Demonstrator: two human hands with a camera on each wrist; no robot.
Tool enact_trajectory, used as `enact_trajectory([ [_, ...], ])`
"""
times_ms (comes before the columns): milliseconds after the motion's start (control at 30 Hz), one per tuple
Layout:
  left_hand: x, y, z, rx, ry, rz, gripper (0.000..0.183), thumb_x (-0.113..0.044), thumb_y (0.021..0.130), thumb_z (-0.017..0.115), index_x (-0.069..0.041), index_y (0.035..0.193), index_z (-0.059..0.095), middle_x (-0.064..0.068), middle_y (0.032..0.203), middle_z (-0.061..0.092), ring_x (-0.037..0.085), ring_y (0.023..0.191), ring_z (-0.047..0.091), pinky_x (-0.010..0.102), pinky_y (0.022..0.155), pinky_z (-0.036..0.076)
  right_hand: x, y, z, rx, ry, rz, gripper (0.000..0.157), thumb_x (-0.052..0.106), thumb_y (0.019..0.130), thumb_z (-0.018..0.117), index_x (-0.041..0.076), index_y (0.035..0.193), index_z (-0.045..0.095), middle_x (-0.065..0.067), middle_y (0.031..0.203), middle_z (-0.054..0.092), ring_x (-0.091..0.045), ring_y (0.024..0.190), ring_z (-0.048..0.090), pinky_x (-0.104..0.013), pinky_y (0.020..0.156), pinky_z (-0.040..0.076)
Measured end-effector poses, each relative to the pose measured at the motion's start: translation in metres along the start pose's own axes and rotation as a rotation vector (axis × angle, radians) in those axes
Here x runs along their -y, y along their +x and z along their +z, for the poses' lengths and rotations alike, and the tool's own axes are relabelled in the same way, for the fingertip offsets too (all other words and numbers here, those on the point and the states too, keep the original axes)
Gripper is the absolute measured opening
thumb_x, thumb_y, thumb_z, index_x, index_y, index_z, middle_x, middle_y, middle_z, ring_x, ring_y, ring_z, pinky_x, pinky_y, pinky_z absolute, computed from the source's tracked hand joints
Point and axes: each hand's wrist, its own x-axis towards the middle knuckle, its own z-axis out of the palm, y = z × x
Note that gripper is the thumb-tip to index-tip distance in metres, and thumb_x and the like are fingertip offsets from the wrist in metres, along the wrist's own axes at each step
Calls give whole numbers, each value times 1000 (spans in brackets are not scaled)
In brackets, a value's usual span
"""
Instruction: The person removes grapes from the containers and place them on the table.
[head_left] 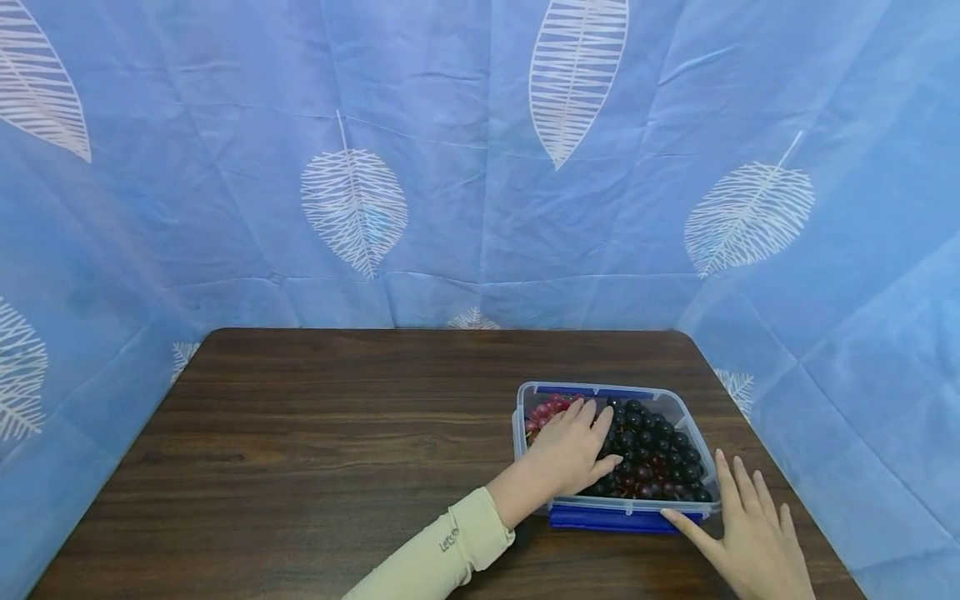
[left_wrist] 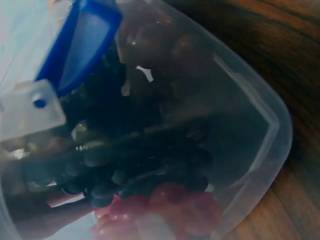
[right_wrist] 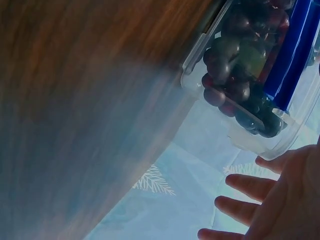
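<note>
A clear plastic food box (head_left: 637, 505) with blue latches sits at the right side of the table. Black grapes (head_left: 660, 446) fill most of it, and red grapes (head_left: 543, 410) lie at its left end. My left hand (head_left: 572, 454) is over the box between the two kinds, fingers spread and fairly straight, overlapping the fruit in the head view. Beside the front right corner is my right hand (head_left: 761, 533), its fingers extended and apart, the thumb tip close to the rim. In the right wrist view, dark grapes (right_wrist: 235, 65) show through the box wall.
The dark wooden table (head_left: 300, 450) stretches out to the left of the box. Its right edge runs close by the right hand. A blue cloth (head_left: 450, 208) with white leaf prints hangs behind and at both sides.
</note>
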Motion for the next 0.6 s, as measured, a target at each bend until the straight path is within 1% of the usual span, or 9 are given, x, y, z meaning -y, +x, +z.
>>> enact_trajectory([
  [100, -1, 1, 4, -36, 19, 2, 63, -56, 111, 41, -18, 161, 44, 5, 159, 50, 19, 150, 46, 29, 115, 47, 2, 1, -1, -7, 3, -17, 124, 78, 94, 57, -5, 166, 0, -49, 158, 19, -73, 141, 16, -90, 105, 13],
  [200, -3, 1, 8, -109, 66, 26, 55, -54, 112, 41, -18, 153, 53, 4, 148, 58, 19, 142, 54, 29, 108, 53, 4, 2, -2, -10, 13, -34, 122, 77, 95, 57, -5, 167, 2, -48, 159, 19, -72, 142, 18, -90, 105, 13],
  [300, -3, 0, 12, -198, 119, 59, 47, -50, 113, 41, -18, 141, 62, 3, 134, 64, 17, 129, 61, 27, 101, 57, 5, 3, -1, -6, 17, -42, 121, 76, 96, 57, -6, 166, 2, -48, 159, 19, -71, 142, 19, -89, 105, 14],
  [367, -3, 0, 14, -277, 160, 86, 41, -46, 114, 43, -17, 130, 67, 1, 122, 67, 15, 120, 64, 24, 97, 58, 6, 3, -1, -3, 22, -39, 121, 76, 96, 56, -6, 166, 1, -49, 158, 19, -71, 142, 19, -89, 105, 14],
  [433, -2, 1, 15, -357, 176, 121, 34, -40, 114, 46, -17, 119, 70, 0, 112, 67, 13, 109, 64, 20, 91, 58, 5, 3, 0, 0, 26, -37, 121, 76, 96, 56, -7, 166, 1, -49, 158, 19, -71, 142, 18, -89, 105, 14],
  [500, -2, 1, 16, -418, 179, 153, 29, -35, 114, 50, -17, 112, 72, -1, 105, 65, 11, 103, 63, 16, 89, 57, 5, 3, 0, 6, 28, -35, 121, 76, 96, 55, -7, 166, 1, -49, 158, 19, -71, 143, 18, -89, 106, 14],
  [567, -2, 0, 15, -445, 180, 178, 26, -33, 112, 55, -16, 109, 74, -1, 104, 65, 10, 101, 63, 14, 89, 55, 5, 3, 0, 12, 28, -35, 122, 76, 96, 55, -8, 165, 1, -50, 158, 18, -71, 143, 18, -88, 106, 15],
  [600, -2, 0, 15, -440, 169, 180, 25, -34, 112, 56, -16, 111, 74, -1, 106, 66, 10, 103, 63, 14, 90, 55, 6, 3, 0, 15, 25, -36, 121, 76, 97, 55, -8, 165, 2, -50, 158, 18, -71, 143, 18, -88, 107, 15],
])
